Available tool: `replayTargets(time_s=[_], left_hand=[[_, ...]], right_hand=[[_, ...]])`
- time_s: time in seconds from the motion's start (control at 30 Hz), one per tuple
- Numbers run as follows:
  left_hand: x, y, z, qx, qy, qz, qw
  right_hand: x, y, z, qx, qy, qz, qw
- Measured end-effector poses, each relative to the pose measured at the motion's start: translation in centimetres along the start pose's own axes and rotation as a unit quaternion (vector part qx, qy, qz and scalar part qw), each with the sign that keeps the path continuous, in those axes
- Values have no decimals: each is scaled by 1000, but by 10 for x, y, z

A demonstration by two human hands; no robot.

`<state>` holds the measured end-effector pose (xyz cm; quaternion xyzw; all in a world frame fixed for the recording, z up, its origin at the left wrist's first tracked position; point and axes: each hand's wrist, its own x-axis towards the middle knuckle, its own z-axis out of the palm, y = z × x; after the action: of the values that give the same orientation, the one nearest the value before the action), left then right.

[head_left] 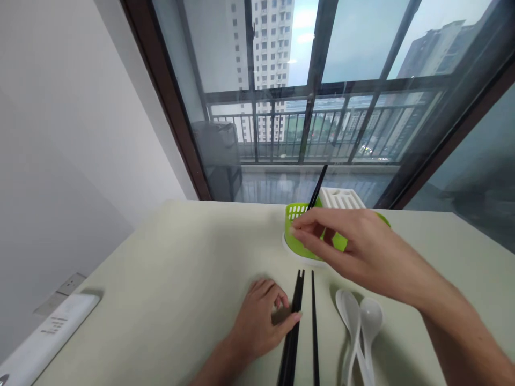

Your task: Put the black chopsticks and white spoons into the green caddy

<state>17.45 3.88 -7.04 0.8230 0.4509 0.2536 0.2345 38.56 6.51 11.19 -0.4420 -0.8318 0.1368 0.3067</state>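
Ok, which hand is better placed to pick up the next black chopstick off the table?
Probably the left hand: its fingertips already touch the black chopsticks lying on the table. The right hand is up at the green holder, fingers by an upright chopstick standing in it.

My right hand covers most of the green holder, hiding where the upright chopstick enters. Chopsticks on the counter and white spoons cut off by bottom edge. White device cut off left; label too small.
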Motion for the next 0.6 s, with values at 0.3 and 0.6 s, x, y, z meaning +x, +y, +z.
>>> replayTargets(time_s=[0.3, 0.6], left_hand=[[-8, 1, -6, 43, -29, 18, 998], [-6, -13, -29, 114, -26, 24, 993]], right_hand=[[-12, 2, 1, -20, -39, 28, 999], [-21, 3, -1, -38, -54, 28, 997]])
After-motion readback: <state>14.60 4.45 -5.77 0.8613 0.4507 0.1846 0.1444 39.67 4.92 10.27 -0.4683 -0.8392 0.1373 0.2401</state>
